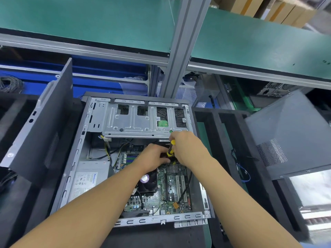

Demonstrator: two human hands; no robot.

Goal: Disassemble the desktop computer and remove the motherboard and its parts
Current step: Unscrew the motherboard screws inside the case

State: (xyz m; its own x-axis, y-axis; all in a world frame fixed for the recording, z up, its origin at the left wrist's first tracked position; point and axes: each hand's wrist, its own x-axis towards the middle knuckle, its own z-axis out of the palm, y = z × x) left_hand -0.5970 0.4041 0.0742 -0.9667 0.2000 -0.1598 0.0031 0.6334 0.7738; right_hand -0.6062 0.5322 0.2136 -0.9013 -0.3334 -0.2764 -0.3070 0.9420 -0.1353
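An open desktop case (84, 133) lies flat in front of me. Inside it sits the green motherboard (172, 187) with a black CPU fan (148, 181). My right hand (188, 147) grips a yellow and black screwdriver (171, 149), held upright over the board's upper edge. My left hand (152, 156) is curled beside the screwdriver's lower shaft, fingers at its tip; what they pinch is hidden. A silver drive cage (136, 122) spans the top of the case. The power supply (86, 181) fills the lower left corner.
A removed dark side panel (44, 126) leans upright at the left. Another grey panel (293, 133) leans at the right over black foam (229, 140). A grey frame post (180, 49) and green shelf (89, 20) rise behind. Blue cables (241, 169) lie right of the case.
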